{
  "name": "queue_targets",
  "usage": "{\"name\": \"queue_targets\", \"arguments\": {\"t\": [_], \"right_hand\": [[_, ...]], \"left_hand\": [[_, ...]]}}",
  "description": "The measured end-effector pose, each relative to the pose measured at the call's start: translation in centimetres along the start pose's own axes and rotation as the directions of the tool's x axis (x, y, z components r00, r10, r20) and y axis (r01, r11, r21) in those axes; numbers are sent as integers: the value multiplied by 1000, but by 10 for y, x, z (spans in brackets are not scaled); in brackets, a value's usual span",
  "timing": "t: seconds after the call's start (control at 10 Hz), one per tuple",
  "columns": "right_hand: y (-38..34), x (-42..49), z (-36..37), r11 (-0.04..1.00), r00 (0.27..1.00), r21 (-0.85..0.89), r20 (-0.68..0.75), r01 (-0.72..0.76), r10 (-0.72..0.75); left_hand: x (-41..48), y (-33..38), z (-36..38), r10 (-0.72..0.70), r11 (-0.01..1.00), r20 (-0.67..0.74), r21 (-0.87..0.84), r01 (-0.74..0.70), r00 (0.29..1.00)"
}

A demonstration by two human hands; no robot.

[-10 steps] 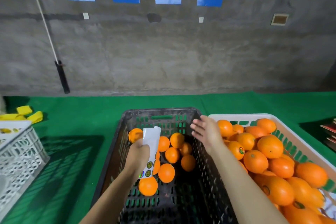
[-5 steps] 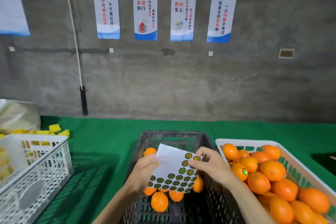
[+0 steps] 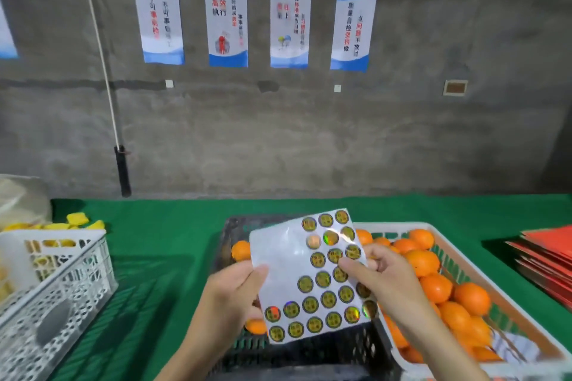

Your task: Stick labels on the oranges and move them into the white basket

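Label sheet point(image 3: 297, 269), frame centre: left hand point(image 3: 230, 291) grips its left edge; right hand point(image 3: 382, 280) pinches a label at its right edge.

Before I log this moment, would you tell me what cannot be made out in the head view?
- Black crate: most of its oranges are hidden behind the label sheet and both hands.
- Label print: too small and blurred to read.
- Right hand: whether its fingertips have lifted a label is unclear.
- White basket: its near end is cut off by the bottom edge.
- Posters: their text is blurred.
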State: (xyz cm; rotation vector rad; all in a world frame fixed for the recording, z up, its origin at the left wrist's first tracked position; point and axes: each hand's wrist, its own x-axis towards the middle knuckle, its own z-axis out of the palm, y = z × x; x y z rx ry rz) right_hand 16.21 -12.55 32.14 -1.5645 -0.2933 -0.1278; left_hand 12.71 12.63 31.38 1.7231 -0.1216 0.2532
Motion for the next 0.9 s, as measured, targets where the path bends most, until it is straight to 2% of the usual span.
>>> {"name": "queue_targets", "arguments": {"t": [0.1, 0.2, 0.3, 0.4, 0.5, 0.6, 0.7, 0.8, 0.9], "right_hand": [[7, -25, -20, 994, 999, -104, 21, -24, 26], [30, -53, -47, 980, 985, -169, 116, -105, 125], [60, -94, -68, 941, 925, -228, 227, -252, 303], [108, -131, -93, 852, 834, -335, 252, -401, 491], [145, -159, -98, 769, 747, -466, 287, -438, 600], [195, -160, -105, 706, 723, -548, 243, -448, 647], [226, -170, -107, 556, 577, -481, 122, -677, 808], [248, -172, -107, 502, 605, -591, 29, -631, 795], [267, -182, -102, 500, 600, -522, -28, -691, 800]], "left_hand": [[-23, 0, 8, 32, 982, -19, 186, -28, 999], [-52, -16, 23, -16, 988, 34, 155, 11, 999], [-88, -54, 37, -193, 960, 111, 226, 164, 975], [-129, -99, 64, -472, 873, 146, 215, 438, 870], [-153, -149, 93, -658, 742, 135, 289, 605, 741], [-158, -205, 117, -698, 635, 119, 557, 535, 706], [-160, -242, 127, -672, 627, 76, 588, 512, 736], [-162, -267, 141, -684, 593, 37, 608, 527, 728], [-160, -284, 143, -724, 588, 33, 552, 592, 689]]}}
